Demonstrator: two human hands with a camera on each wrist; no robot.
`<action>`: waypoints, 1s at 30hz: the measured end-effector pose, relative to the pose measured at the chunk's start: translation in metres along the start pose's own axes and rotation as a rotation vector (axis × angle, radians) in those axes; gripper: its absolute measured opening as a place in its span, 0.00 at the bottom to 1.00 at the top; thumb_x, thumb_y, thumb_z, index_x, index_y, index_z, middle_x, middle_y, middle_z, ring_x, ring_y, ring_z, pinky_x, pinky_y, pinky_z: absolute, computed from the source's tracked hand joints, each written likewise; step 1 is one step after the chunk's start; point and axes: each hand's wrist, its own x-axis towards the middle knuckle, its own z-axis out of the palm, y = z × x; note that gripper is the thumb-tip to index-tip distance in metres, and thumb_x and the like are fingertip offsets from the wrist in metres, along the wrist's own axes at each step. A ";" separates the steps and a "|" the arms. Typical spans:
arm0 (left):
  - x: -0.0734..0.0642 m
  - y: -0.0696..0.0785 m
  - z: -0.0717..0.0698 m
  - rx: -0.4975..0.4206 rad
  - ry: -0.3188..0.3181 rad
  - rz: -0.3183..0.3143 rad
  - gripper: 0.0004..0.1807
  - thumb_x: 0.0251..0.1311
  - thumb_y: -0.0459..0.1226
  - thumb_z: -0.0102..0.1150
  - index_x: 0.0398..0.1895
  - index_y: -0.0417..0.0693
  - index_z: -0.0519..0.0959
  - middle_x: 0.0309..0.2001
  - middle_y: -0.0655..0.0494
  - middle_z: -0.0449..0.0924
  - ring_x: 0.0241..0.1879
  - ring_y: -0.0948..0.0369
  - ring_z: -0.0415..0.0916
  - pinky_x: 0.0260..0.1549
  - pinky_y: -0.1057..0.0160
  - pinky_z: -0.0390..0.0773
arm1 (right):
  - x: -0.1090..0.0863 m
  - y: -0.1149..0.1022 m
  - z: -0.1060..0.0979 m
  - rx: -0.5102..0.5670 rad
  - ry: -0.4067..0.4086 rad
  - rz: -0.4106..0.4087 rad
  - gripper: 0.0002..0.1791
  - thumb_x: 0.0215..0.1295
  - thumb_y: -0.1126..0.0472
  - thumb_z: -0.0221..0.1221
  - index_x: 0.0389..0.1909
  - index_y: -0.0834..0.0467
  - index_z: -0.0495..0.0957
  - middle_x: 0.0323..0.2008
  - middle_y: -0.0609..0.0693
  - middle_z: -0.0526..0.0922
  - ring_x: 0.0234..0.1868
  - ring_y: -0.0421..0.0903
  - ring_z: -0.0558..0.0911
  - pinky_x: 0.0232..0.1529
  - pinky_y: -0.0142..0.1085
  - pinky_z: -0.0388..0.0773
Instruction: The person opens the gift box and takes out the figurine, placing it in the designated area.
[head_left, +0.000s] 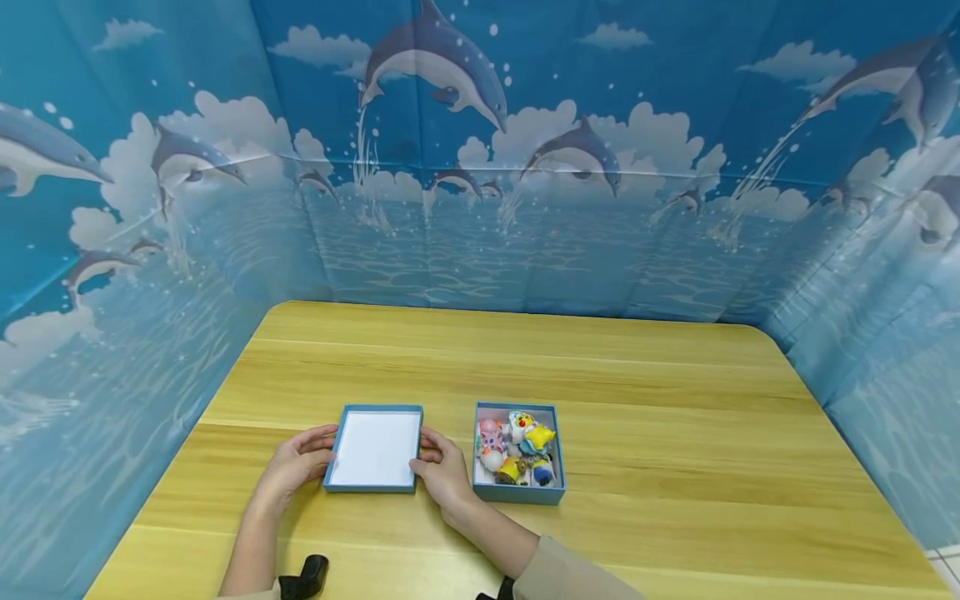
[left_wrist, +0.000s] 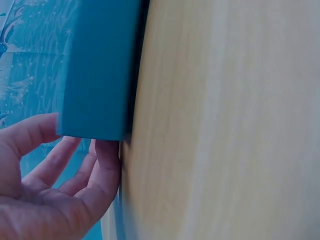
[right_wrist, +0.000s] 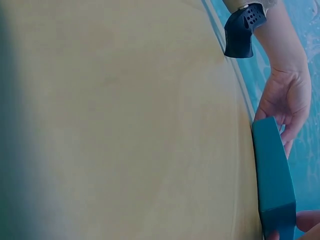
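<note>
A shallow blue box lid point(head_left: 377, 450) lies with its white inside facing up on the wooden table. My left hand point(head_left: 296, 462) holds its left side; in the left wrist view the thumb is at the upper edge of the blue lid wall point(left_wrist: 97, 75) and the fingers are lower down. On the opposite side, my right hand point(head_left: 447, 479) grips the lid near its right edge. Just right of that hand stands a blue box point(head_left: 517, 495) filled with several small toy figures, among them a pink figure point(head_left: 491, 439) and a yellow star-shaped piece point(head_left: 538, 437).
The wooden table point(head_left: 675, 467) has rounded far corners. Dolphin-print curtains point(head_left: 480, 242) hang behind it and along both sides. Black devices are worn at the wrists, one showing by the left forearm point(head_left: 251, 542).
</note>
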 end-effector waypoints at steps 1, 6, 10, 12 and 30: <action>-0.001 -0.001 0.000 0.002 -0.003 0.008 0.27 0.57 0.26 0.53 0.62 0.33 0.63 0.52 0.39 0.68 0.40 0.61 0.74 0.38 0.67 0.80 | -0.001 0.001 0.000 -0.005 0.001 -0.002 0.29 0.50 0.77 0.57 0.57 0.68 0.68 0.45 0.56 0.72 0.39 0.45 0.73 0.34 0.25 0.74; -0.005 -0.006 0.002 0.008 -0.014 0.024 0.28 0.56 0.26 0.54 0.62 0.33 0.62 0.53 0.38 0.67 0.41 0.60 0.73 0.38 0.66 0.80 | -0.004 0.007 -0.001 -0.016 0.000 -0.025 0.29 0.50 0.78 0.57 0.57 0.69 0.68 0.45 0.57 0.72 0.40 0.46 0.72 0.34 0.24 0.74; -0.008 -0.010 0.004 0.005 -0.006 0.025 0.28 0.56 0.25 0.53 0.62 0.33 0.62 0.52 0.38 0.67 0.41 0.59 0.73 0.37 0.66 0.79 | -0.006 0.011 -0.002 -0.020 -0.002 -0.033 0.29 0.50 0.78 0.57 0.57 0.69 0.68 0.46 0.57 0.72 0.41 0.47 0.72 0.34 0.25 0.74; -0.009 -0.012 0.005 0.008 0.001 0.028 0.27 0.56 0.25 0.53 0.62 0.33 0.63 0.52 0.38 0.67 0.41 0.59 0.73 0.37 0.66 0.79 | -0.007 0.012 -0.003 -0.023 -0.003 -0.033 0.28 0.50 0.78 0.57 0.57 0.69 0.68 0.46 0.57 0.72 0.41 0.46 0.72 0.35 0.26 0.74; -0.013 -0.008 0.001 -0.047 0.070 0.111 0.31 0.54 0.37 0.60 0.62 0.42 0.64 0.49 0.54 0.72 0.40 0.69 0.72 0.40 0.68 0.74 | -0.028 -0.019 -0.022 0.006 -0.111 -0.157 0.31 0.55 0.70 0.58 0.62 0.60 0.63 0.54 0.59 0.66 0.53 0.55 0.68 0.49 0.36 0.73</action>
